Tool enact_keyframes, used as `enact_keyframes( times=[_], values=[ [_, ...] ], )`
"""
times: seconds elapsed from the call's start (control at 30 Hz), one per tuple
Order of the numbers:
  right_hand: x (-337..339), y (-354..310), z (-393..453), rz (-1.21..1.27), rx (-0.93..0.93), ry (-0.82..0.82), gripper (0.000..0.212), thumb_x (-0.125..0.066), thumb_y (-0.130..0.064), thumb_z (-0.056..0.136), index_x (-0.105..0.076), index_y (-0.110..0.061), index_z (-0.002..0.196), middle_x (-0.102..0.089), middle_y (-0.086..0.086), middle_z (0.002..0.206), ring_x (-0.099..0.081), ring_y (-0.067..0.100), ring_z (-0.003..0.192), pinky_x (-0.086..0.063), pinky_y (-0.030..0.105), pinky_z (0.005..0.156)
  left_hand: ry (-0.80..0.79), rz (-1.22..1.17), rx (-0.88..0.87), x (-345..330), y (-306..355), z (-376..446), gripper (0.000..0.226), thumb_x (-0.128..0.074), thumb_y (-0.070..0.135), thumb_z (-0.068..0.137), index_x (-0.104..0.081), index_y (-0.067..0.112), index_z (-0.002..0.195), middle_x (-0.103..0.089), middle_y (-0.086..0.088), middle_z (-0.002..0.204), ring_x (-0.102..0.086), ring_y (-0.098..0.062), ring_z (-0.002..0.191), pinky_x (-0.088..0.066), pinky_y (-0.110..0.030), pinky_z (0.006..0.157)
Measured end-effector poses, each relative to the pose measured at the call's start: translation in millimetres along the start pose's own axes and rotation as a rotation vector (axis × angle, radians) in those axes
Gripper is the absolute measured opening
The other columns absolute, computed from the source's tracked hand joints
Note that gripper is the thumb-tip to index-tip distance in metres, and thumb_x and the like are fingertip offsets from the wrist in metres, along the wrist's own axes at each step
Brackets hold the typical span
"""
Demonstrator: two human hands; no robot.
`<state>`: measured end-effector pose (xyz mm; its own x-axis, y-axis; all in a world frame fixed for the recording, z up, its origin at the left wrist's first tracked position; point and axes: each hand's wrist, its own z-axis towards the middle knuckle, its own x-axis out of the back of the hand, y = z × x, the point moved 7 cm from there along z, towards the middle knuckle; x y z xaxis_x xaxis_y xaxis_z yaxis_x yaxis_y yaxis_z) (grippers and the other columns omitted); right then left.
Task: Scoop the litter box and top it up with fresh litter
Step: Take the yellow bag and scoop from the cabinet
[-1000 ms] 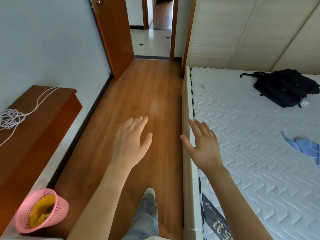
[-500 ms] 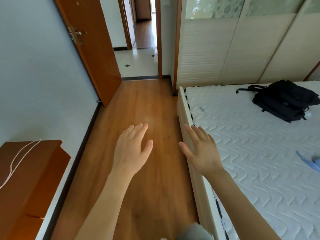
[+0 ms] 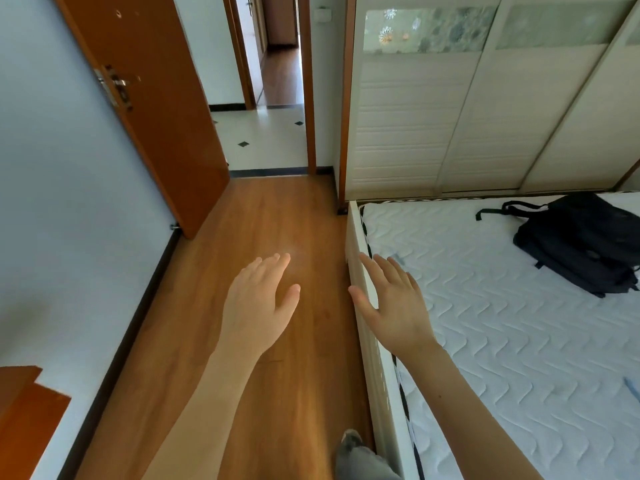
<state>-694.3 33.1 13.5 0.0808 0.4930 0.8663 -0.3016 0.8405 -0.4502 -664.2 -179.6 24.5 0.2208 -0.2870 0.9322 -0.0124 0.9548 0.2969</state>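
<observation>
Both hands held out, holding nothing

Left hand (image 3: 258, 306) over the wooden floor (image 3: 263, 220), right hand (image 3: 394, 304) above the bed (image 3: 502, 341) edge; straight fingers point far toward the doorway (image 3: 266, 133).

Single head-worn view, forward and down along the wooden floor (image 3: 277, 220) toward the doorway (image 3: 270, 98).

floor (image 3: 277, 216): orange-brown wood | mattress (image 3: 502, 323): white, wavy quilting | backpack (image 3: 581, 244): black | door (image 3: 156, 98): brown
</observation>
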Motion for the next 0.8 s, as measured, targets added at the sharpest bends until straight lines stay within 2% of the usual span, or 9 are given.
enact_keyframes(
  times=[0.27, 0.33, 0.5, 0.7, 0.8],
  values=[
    [-7.4, 47.5, 123.7, 0.054, 0.013, -0.042, 0.068, -0.014, -0.064, 0.09, -0.025, -0.034, 0.15, -0.031, -0.005, 0.155, -0.018, 0.018, 0.146, -0.02, 0.045, 0.118, 0.013, -0.144, 0.073, -28.2, 19.6, 109.5, 0.064, -0.026, 0.062, 0.089, -0.035, 0.034, 0.146, -0.037, 0.012, 0.151, -0.029, -0.01, 0.142, -0.027, -0.034, 0.116],
    [-15.2, 54.2, 150.0, 0.068, 0.003, -0.05, 0.068, -0.015, -0.064, 0.09, -0.025, -0.034, 0.15, -0.031, -0.006, 0.155, -0.019, 0.017, 0.146, -0.019, 0.044, 0.119, 0.01, -0.123, 0.074, -30.5, 11.5, 131.3, 0.067, -0.023, 0.064, 0.088, -0.035, 0.033, 0.146, -0.038, 0.011, 0.15, -0.03, -0.01, 0.142, -0.028, -0.035, 0.116],
    [-32.0, 66.8, 206.5, 0.083, 0.002, -0.059, 0.064, -0.023, -0.06, 0.092, -0.029, -0.031, 0.149, -0.034, -0.003, 0.153, -0.021, 0.018, 0.145, -0.022, 0.045, 0.118, 0.015, -0.133, 0.124, -38.0, -7.8, 195.5, 0.055, -0.039, 0.055, 0.095, -0.039, 0.031, 0.144, -0.041, 0.008, 0.149, -0.034, -0.014, 0.139, -0.03, -0.038, 0.115],
    [-68.7, 72.4, 287.5, 0.023, -0.042, -0.099, 0.064, -0.021, -0.061, 0.091, -0.027, -0.034, 0.149, -0.029, -0.006, 0.156, -0.019, 0.019, 0.146, -0.017, 0.045, 0.119, -0.006, -0.154, 0.094, -71.8, -28.3, 278.5, 0.06, -0.033, 0.057, 0.092, -0.039, 0.029, 0.144, -0.041, 0.006, 0.149, -0.035, -0.015, 0.139, -0.031, -0.039, 0.115],
    [-83.0, 68.6, 339.2, 0.048, -0.047, -0.082, 0.067, -0.016, -0.063, 0.09, -0.032, -0.032, 0.148, -0.033, -0.006, 0.154, -0.023, 0.017, 0.145, -0.022, 0.046, 0.118, -0.012, -0.157, 0.089, -84.8, -53.3, 329.7, 0.063, -0.028, 0.06, 0.089, -0.037, 0.032, 0.145, -0.039, 0.008, 0.15, -0.033, -0.013, 0.14, -0.03, -0.038, 0.116]
  ],
)
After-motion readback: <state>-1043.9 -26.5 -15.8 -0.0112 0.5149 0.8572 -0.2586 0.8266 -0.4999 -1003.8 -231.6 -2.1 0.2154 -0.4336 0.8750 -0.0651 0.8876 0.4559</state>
